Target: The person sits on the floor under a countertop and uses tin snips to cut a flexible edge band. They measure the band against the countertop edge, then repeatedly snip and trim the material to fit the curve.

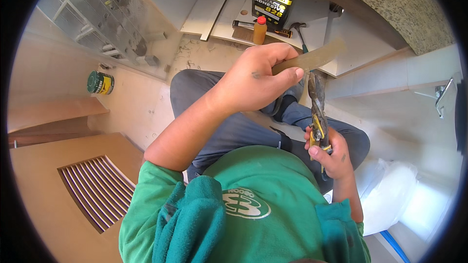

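Observation:
My left hand [256,76] pinches a narrow tan flexible strip [320,56] between thumb and fingers. The strip's free end points to the upper right. Lower down, my right hand [334,153] grips a worn, dark-stained cutting tool [317,95], apparently snips, with yellow on its handles. Its jaws point away from me, and their tip lies just under the strip. Whether tip and strip touch, I cannot tell. Both hands are above my bent legs.
Inside the cabinet ahead stand a rectangular metal can [272,2] and a red-capped bottle [260,31] of amber liquid. A claw hammer [299,31] and an orange-black knife [283,32] lie nearby. A granite countertop [409,3] overhangs. At left are a small tin [100,82] and a louvred panel [120,153].

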A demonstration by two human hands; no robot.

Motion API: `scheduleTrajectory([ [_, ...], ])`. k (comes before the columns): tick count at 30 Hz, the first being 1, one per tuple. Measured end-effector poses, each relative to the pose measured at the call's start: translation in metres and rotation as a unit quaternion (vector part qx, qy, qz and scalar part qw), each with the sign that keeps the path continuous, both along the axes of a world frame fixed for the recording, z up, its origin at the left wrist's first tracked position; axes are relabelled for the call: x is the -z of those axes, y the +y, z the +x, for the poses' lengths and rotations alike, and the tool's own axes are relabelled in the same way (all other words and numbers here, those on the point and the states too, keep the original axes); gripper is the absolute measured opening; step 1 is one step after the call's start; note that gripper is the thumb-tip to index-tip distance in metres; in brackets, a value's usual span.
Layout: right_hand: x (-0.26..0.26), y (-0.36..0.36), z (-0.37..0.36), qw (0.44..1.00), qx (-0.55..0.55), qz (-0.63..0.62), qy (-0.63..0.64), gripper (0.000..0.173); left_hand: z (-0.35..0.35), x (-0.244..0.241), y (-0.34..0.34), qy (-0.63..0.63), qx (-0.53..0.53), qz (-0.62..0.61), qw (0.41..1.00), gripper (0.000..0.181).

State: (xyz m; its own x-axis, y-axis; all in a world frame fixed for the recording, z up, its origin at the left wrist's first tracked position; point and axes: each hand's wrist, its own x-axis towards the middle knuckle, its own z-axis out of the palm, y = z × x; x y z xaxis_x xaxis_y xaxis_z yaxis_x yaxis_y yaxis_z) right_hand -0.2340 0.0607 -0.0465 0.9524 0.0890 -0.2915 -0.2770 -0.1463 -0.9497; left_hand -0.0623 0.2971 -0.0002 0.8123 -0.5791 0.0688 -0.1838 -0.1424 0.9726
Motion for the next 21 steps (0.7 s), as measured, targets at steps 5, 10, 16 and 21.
scheduleTrajectory([
  [5, -0.002, 0.006, -0.003, 0.997, -0.013, -0.064, -0.039, 0.053, 0.001, 0.0, 0.003, -0.058, -0.002, 0.024, 0.998, 0.017],
  [10, -0.003, 0.013, 0.0, 0.992, -0.021, -0.097, -0.077, 0.052, 0.0, -0.001, 0.005, -0.046, 0.002, 0.032, 0.998, 0.014],
  [16, 0.0, 0.011, 0.001, 0.991, -0.033, -0.104, -0.081, 0.044, 0.001, 0.003, 0.005, -0.012, 0.018, 0.002, 1.0, 0.013],
  [21, 0.002, 0.014, -0.001, 0.992, -0.016, -0.098, -0.075, 0.043, -0.001, 0.006, 0.005, -0.021, 0.009, 0.013, 1.0, 0.013],
])
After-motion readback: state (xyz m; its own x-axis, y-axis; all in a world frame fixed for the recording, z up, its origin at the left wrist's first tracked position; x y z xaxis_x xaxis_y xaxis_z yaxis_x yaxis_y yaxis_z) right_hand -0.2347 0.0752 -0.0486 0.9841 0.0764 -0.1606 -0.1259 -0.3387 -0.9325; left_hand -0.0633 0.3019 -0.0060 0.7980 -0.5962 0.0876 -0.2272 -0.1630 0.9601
